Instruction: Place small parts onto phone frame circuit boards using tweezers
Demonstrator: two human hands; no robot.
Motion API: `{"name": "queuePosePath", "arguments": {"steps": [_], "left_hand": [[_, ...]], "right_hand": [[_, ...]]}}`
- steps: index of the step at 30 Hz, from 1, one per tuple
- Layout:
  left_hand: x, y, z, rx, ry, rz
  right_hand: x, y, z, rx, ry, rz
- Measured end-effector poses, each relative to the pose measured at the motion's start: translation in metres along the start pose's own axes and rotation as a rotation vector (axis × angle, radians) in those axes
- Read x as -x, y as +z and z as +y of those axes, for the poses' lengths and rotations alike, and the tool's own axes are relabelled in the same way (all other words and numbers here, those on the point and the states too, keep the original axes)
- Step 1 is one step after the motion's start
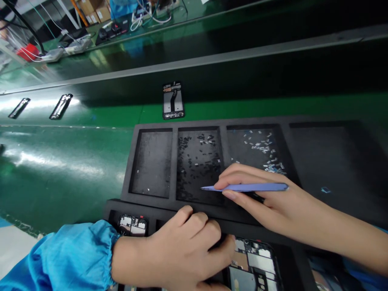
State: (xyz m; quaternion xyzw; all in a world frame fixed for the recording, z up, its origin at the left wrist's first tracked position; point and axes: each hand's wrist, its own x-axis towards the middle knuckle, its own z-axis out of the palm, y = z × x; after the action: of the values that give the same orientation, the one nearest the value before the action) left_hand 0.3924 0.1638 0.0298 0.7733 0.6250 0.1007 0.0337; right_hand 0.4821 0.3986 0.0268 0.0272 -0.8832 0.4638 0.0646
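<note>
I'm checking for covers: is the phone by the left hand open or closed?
Open: the phone by the left hand has its internal parts uncovered, at least across the portion in view.

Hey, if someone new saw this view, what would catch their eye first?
Probably the violet-blue tweezers in the right hand, near the middle, their tip over the second compartment from the left in the black tray. Next, perhaps the bright blue sleeve at lower left, then the opened phone by the left hand at the bottom edge.
</note>
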Motion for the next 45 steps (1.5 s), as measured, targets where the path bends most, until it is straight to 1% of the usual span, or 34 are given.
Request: {"name": "queuePosePath", "arguments": {"steps": [4,9,12,17,22,24,27,29,31,32,33,34,35,36,37,38,39,41,42,43,45], "left_hand": [[0.0,0.002,0.0,0.005,-0.006,0.012],[-0.001,0.0,-0.001,0.009,0.001,-0.007],[-0.001,0.0,-0.001,0.018,-0.006,0.005],[0.001,0.001,0.001,0.013,-0.006,0.023],[0.0,0.0,-0.001,0.013,-0.004,0.025],[-0.002,-0.002,-0.002,0.007,-0.001,0.014],[-0.004,-0.005,-0.001,-0.002,-0.001,-0.017],[-0.003,-0.01,0.0,0.012,0.018,0.015],[-0.002,-0.019,-0.004,0.1,0.013,0.092],[-0.003,-0.026,-0.01,0.172,-0.022,0.143],[-0.005,-0.033,-0.019,0.246,-0.086,0.188],[-0.009,-0.041,-0.032,0.297,-0.185,0.217],[-0.017,-0.05,-0.048,0.317,-0.326,0.215],[-0.028,-0.058,-0.067,0.298,-0.48,0.183],[-0.042,-0.064,-0.088,0.237,-0.669,0.116],[-0.059,-0.068,-0.109,0.18,-0.882,0.015],[-0.078,-0.07,-0.129,0.145,-1.0,-0.008],[-0.117,-0.065,-0.163,0.109,-1.165,-0.035],[-0.136,-0.06,-0.176,0.104,-1.227,-0.056],[-0.153,-0.052,-0.186,0.097,-1.275,-0.075],[-0.179,-0.035,-0.196,0.059,-1.342,-0.093]], "right_hand": [[0.002,0.0,0.0,-0.008,-0.002,-0.011],[0.003,0.0,0.001,-0.021,0.009,-0.023],[0.003,-0.001,0.001,-0.023,0.015,-0.03],[0.005,-0.002,0.0,-0.003,0.018,-0.007],[0.004,-0.001,0.0,0.001,0.023,-0.016],[0.003,-0.001,0.0,0.02,0.013,0.034],[0.001,-0.002,0.001,0.083,0.002,0.153],[0.0,-0.001,0.002,0.127,0.018,0.247],[0.0,0.001,0.004,0.149,0.032,0.328],[0.0,0.002,0.005,0.153,0.028,0.354],[0.0,0.004,0.006,0.157,0.018,0.371],[-0.001,0.005,0.007,0.163,0.005,0.382],[-0.001,0.007,0.007,0.174,-0.007,0.392],[-0.002,0.008,0.008,0.188,-0.019,0.399],[-0.002,0.009,0.008,0.201,-0.03,0.406],[-0.003,0.009,0.008,0.213,-0.041,0.412],[-0.004,0.01,0.009,0.223,-0.055,0.417],[-0.005,0.01,0.009,0.235,-0.078,0.423],[-0.005,0.011,0.01,0.24,-0.087,0.423],[-0.006,0.011,0.01,0.242,-0.094,0.423],[-0.006,0.012,0.012,0.235,-0.103,0.416]]}}
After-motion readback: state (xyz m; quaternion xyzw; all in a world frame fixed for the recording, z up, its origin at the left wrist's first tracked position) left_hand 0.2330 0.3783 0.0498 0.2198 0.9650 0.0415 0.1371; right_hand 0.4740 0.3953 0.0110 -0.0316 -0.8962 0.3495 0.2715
